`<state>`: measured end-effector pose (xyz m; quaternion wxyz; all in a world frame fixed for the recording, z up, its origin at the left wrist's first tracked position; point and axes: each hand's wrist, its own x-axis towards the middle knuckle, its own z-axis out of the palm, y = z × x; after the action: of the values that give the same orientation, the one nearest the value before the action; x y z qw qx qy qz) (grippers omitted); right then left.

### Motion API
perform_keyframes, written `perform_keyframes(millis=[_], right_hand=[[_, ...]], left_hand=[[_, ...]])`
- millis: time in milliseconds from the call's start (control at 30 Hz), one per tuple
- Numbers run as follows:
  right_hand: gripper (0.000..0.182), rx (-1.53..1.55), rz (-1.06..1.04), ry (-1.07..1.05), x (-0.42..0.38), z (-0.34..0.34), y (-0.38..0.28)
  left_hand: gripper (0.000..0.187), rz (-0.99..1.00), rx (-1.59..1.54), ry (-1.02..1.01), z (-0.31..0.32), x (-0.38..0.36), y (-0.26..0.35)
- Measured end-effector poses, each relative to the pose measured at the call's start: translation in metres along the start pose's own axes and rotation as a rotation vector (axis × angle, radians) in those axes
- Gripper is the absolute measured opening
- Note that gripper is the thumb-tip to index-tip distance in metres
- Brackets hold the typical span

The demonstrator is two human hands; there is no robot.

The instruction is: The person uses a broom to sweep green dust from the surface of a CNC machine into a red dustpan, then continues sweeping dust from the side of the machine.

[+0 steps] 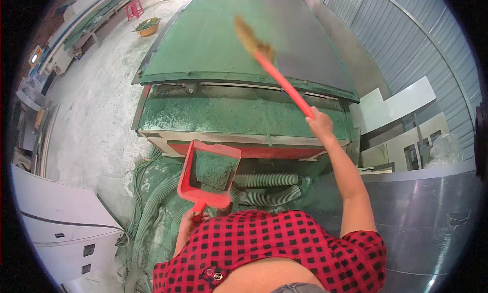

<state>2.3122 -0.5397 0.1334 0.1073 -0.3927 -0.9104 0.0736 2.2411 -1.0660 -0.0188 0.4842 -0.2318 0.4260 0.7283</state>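
Table (203,44): 12 o'clock, broad, green-dusted.
Hoses (267,180): ribbed, 5 to 8 o'clock, on the floor.
Broom (285,85): red handle, blurred bristles over the table, 12 o'clock; contact cannot be told.
Dustpan (202,195): red, holding green dust, between 7 and 8 o'clock.
Right hand (319,125): near 3 o'clock, fingers closed round the broom handle.
Left hand (189,223): 7 o'clock, fingers curled on the dustpan handle.

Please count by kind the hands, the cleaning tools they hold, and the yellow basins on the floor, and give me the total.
Hands: 2 (left hand, right hand)
Broom: 1
Dustpan: 1
Yellow basin: 1
Total: 5
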Motion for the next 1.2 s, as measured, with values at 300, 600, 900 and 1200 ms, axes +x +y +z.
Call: perform_keyframes(millis=[300,600,900,1200], right_hand=[[0.047,0.113,-0.131,0.106,-0.047,-0.017,0.019],[0.039,-0.087,-0.035,0.081,-0.016,-0.002,0.025],[0.041,-0.06,-0.212,-0.042,-0.029,0.02,-0.038],[0.043,0.225,-0.273,0.122,-0.049,-0.007,-0.04]], left_hand=[[0.04,0.043,0.035,-0.007,-0.006,0.004,0.0],[0.04,0.049,0.073,0.016,-0.012,0.001,0.0],[0.04,0.005,0.065,-0.039,-0.022,0.007,0.001],[0.039,0.011,0.036,-0.003,-0.031,0.01,0.005]])
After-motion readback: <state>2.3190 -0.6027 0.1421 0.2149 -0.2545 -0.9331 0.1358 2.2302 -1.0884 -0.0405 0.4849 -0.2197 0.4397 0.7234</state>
